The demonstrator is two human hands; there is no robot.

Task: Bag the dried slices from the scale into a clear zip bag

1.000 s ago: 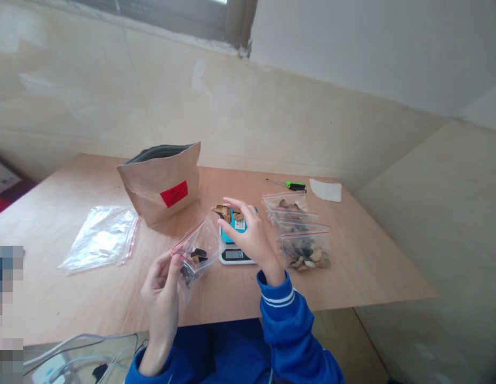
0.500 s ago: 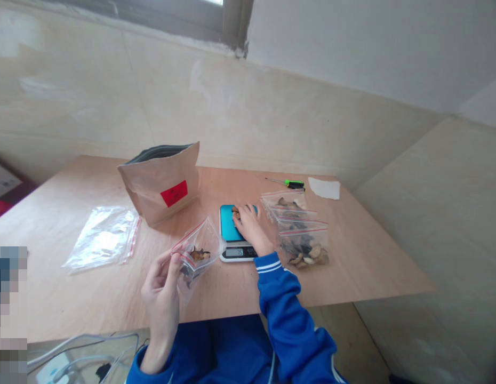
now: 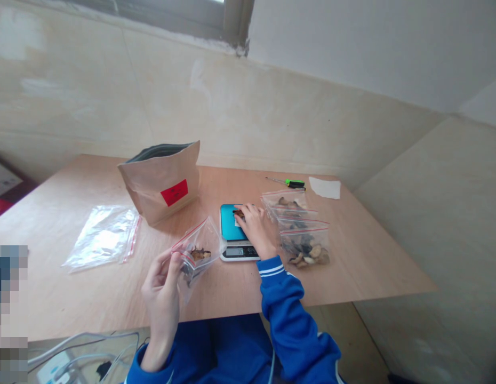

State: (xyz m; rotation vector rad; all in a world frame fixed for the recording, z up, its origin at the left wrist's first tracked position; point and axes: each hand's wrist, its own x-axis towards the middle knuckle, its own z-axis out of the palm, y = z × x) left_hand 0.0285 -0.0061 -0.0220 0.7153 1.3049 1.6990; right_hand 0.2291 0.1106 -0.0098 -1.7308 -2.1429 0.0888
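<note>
My left hand (image 3: 164, 285) pinches the rim of a clear zip bag (image 3: 208, 234) with a red seal line, tilted and held open. Dried mushroom slices (image 3: 200, 255) lie inside it. Over the kitchen scale (image 3: 229, 232), which has a blue plate and a lit display, my right hand (image 3: 259, 226) has its fingers curled down round dried mushroom pieces (image 3: 238, 213). Its palm hides the right part of the plate. Just to the right are filled zip bags (image 3: 304, 242) of dried mushrooms, overlapping one another.
Behind my left hand stands an open brown paper pouch (image 3: 164, 181) with a red label. Flat clear bags (image 3: 104, 237) lie on the table's left. A green and black screwdriver (image 3: 292, 183) and a white paper scrap (image 3: 325, 188) are at the back right. Cables (image 3: 84, 341) hang below the front edge.
My right hand has shifted slightly to the right over the scale, and its fingers have curled more around the mushroom pieces. My left hand and its bag have stayed put.
</note>
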